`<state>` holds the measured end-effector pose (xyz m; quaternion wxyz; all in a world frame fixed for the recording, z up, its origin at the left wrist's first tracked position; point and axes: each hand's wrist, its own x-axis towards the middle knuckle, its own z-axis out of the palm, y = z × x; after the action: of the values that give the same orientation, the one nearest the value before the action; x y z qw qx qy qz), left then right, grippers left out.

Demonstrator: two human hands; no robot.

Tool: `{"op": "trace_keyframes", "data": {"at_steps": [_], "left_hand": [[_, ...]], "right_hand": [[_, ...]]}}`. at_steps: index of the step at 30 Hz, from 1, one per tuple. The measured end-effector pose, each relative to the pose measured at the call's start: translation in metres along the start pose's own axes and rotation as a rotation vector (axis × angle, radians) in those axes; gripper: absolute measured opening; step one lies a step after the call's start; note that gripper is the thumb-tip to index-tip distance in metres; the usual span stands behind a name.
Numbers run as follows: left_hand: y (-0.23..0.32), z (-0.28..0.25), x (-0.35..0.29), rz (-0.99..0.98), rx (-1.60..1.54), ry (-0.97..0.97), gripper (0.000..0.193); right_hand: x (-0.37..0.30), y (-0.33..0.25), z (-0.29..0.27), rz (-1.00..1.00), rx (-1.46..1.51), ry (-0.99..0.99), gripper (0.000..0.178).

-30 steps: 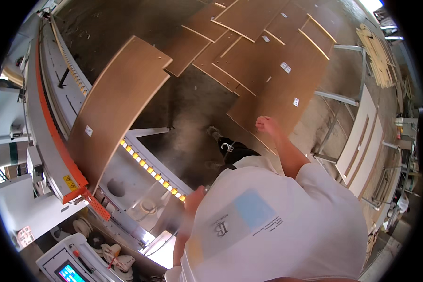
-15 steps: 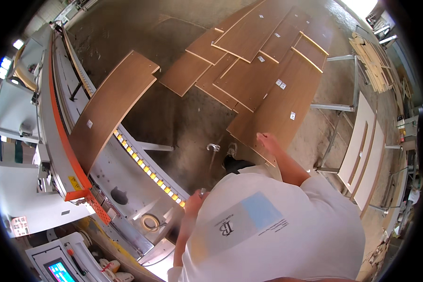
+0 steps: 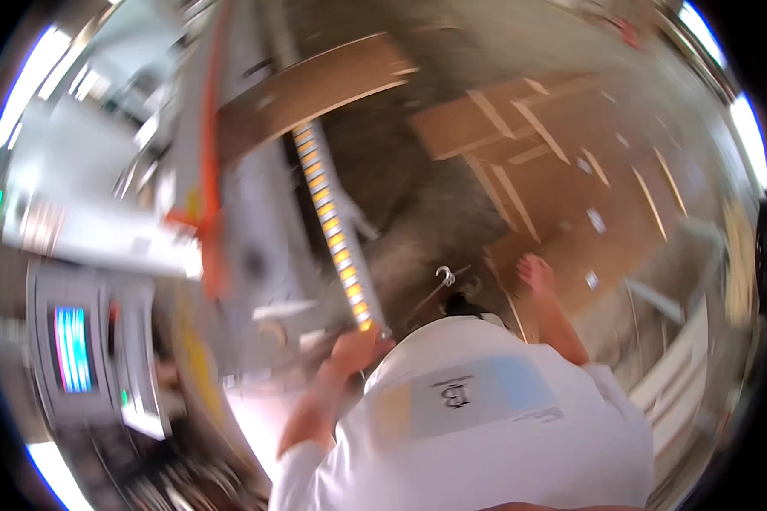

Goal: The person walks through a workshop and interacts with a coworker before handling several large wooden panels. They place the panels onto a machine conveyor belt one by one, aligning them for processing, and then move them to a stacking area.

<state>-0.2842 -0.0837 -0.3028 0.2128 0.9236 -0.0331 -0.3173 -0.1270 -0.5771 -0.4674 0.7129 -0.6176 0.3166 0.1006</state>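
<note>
My left hand is low at the near end of the machine's strip of yellow and white rollers. Blur hides its fingers, so I cannot tell whether it touches the edge or holds anything. My right hand hangs in front of my body with its fingers loosely apart and nothing visible in them. Below and beyond it lie brown wood-look panels with pale edges and small white labels. Another brown panel lies across the machine, its far end reaching out past the rollers.
An orange guard bar runs along the machine. At left stands a control box with a lit screen. A metal hook-shaped fitting is near my feet. Pale boards on a metal frame stand at right.
The view has swung toward the left, blurring the scene, so the control screen shows more fully. Both hands stay low, the left one still by the roller edge.
</note>
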Motion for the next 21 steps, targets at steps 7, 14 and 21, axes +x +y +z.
{"op": "trace_keyframes", "data": {"at_steps": [7,14,21], "left_hand": [[-0.136,-0.067,-0.132,-0.601,0.240,0.406,0.042],[-0.264,-0.071,-0.263,-0.945,0.367,1.084,0.018],[-0.363,-0.060,-0.291,-0.983,-0.090,1.753,0.032]], "right_hand": [[-0.031,0.058,-0.018,-0.501,-1.318,-0.525,0.023],[-0.003,0.042,-0.020,-0.846,-1.817,-0.832,0.026],[-0.009,0.006,0.042,-0.173,-0.932,-0.490,0.029]]}}
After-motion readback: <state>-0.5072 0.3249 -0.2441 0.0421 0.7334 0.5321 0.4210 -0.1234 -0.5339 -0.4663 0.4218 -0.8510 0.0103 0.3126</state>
